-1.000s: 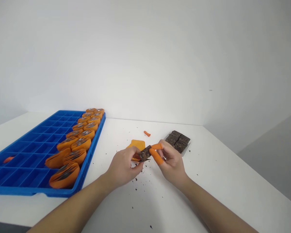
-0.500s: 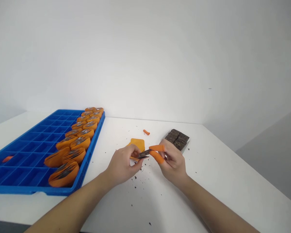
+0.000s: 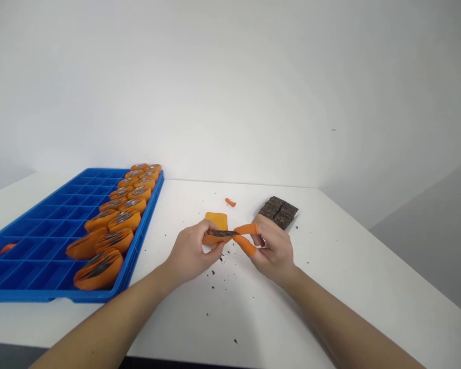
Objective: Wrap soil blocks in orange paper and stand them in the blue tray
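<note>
A small orange pouch (image 3: 212, 240) is pinched between the thumb and fingers of my left hand (image 3: 190, 251), its mouth facing right. A thin dark brown piece (image 3: 223, 233) lies at the pouch's opening, partly inside it. My right hand (image 3: 272, 248), with orange covers on thumb and forefinger, pinches the right end of that piece. Just behind my left hand, a yellow-orange square (image 3: 216, 220) rests on the table. Beyond my right hand is a white tray (image 3: 291, 226) holding dark brown slabs (image 3: 278, 212).
At the left stands a blue compartment tray (image 3: 42, 294) with orange pouches (image 3: 100, 269) along its right side. One compartment holds a small orange item (image 3: 7, 248). Another orange finger cover (image 3: 230, 202) lies on the white table (image 3: 353, 287), where dark crumbs are scattered. A wall rises behind.
The dark piece has shifted left, to the mouth of the orange pouch, which now shows more between my hands. The whole view has moved slightly, so everything sits a little higher.
</note>
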`<move>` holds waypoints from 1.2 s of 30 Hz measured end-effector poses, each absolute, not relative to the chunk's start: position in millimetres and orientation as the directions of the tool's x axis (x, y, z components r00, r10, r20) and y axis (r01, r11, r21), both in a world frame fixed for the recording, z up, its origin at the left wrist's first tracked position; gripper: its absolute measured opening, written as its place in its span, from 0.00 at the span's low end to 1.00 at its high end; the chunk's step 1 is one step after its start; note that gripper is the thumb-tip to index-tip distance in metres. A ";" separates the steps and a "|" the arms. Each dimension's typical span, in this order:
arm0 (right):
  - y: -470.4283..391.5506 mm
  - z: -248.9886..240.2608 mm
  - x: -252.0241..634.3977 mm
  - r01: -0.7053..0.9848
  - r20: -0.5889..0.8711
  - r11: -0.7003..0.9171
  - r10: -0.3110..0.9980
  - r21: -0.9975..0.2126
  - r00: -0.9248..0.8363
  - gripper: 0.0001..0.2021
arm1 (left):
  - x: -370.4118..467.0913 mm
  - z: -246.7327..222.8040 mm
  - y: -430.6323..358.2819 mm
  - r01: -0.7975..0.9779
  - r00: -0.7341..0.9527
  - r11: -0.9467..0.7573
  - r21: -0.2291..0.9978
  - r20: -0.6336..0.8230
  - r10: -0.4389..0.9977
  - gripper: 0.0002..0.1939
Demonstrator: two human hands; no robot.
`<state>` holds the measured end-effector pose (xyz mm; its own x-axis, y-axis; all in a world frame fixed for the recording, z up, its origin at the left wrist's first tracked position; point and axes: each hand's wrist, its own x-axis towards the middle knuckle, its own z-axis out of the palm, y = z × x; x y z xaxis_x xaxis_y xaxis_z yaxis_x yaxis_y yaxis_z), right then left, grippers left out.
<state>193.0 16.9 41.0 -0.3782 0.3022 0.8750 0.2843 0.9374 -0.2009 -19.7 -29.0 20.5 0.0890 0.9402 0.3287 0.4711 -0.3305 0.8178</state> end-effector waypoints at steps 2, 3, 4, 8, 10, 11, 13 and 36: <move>17.8 41.7 193.1 0.296 0.873 0.938 0.293 -0.183 -0.390 0.22 | -20.5 19.3 -29.0 0.444 0.081 -0.312 0.840 0.309 0.948 0.09; 18.3 42.3 193.2 0.303 0.875 0.939 0.278 -0.161 -0.395 0.22 | -20.9 18.7 -28.9 0.429 0.077 -0.301 0.852 0.297 0.952 0.09; 18.6 43.0 193.4 0.309 0.879 0.941 0.259 -0.136 -0.401 0.22 | -21.1 18.0 -28.9 0.409 0.074 -0.289 0.866 0.284 0.956 0.10; 19.0 45.3 193.6 0.328 0.879 0.942 0.211 -0.066 -0.428 0.15 | -21.5 15.1 -28.2 0.313 0.070 -0.238 0.919 0.228 0.971 0.12; 19.4 45.6 193.5 0.323 0.873 0.944 0.215 -0.071 -0.438 0.13 | -21.9 13.1 -27.5 0.292 0.072 -0.226 0.929 0.214 0.974 0.12; 19.9 45.6 193.3 0.316 0.871 0.945 0.223 -0.083 -0.438 0.13 | -22.3 12.1 -27.2 0.289 0.073 -0.225 0.931 0.213 0.974 0.11; 21.3 45.5 193.3 0.299 0.868 0.947 0.245 -0.118 -0.431 0.16 | -23.3 10.3 -26.6 0.288 0.076 -0.230 0.930 0.217 0.973 0.11; 36.3 46.6 201.8 0.451 0.785 0.848 0.472 -0.279 -0.402 0.11 | -29.0 21.0 -30.2 0.470 0.139 -0.441 0.765 0.429 0.893 0.18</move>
<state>201.8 36.3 46.6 -0.4022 0.4720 0.7845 0.4509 0.8479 -0.2789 -29.0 -30.2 21.0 0.1391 0.8926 0.4288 0.4698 -0.4407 0.7649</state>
